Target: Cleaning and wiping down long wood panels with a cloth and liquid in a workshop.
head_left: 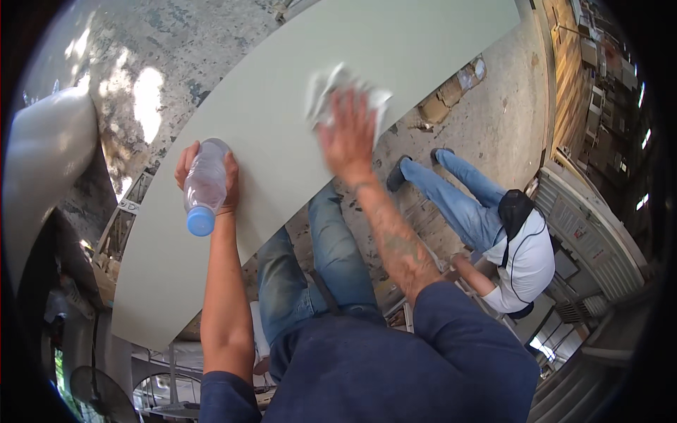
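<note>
A long pale green board (268,113) runs from lower left to upper right in front of me. My left hand (227,185) grips a clear plastic bottle (204,185) with a blue cap, held against the board's near edge with the cap pointing toward me. My right hand (348,134) presses flat on a crumpled white cloth (326,88) on the board's surface; the hand and cloth are motion-blurred.
Stained concrete floor (176,49) lies beyond the board. A second person (493,233) in jeans and a white shirt crouches at the right. A fan (99,395) stands at lower left, wooden shelving (592,77) at far right, bricks (444,99) under the board.
</note>
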Available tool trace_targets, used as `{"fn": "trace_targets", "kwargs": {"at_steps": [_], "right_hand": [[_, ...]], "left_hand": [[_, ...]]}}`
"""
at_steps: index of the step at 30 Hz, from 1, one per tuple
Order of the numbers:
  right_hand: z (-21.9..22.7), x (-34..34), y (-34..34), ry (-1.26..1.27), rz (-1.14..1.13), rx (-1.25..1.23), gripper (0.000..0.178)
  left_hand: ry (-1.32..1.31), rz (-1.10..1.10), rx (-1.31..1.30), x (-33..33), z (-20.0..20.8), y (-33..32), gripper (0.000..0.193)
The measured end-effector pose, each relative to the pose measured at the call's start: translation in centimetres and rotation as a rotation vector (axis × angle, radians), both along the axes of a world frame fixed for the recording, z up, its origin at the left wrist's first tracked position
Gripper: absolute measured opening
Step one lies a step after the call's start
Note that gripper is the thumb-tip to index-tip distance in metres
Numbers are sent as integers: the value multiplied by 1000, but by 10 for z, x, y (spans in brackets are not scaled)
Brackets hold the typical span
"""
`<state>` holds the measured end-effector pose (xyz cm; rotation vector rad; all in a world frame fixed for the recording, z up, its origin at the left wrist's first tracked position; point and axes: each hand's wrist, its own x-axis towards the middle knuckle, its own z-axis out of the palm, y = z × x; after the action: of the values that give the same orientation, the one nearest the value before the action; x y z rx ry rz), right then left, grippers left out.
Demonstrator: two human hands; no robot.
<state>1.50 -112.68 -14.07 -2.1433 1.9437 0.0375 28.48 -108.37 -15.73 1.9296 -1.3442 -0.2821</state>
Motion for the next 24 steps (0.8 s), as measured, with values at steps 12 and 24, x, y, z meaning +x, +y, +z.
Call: {"fn": "trace_targets", "kwargs": {"at_steps": [12, 24], "right_hand": [[4, -9, 9, -40, -424, -16, 90], [10, -4, 19, -67, -393, -47, 90]], "left_hand": [[48, -7, 3, -12, -7, -2, 63], [-50, -66, 85, -10, -12, 2, 68]]}}
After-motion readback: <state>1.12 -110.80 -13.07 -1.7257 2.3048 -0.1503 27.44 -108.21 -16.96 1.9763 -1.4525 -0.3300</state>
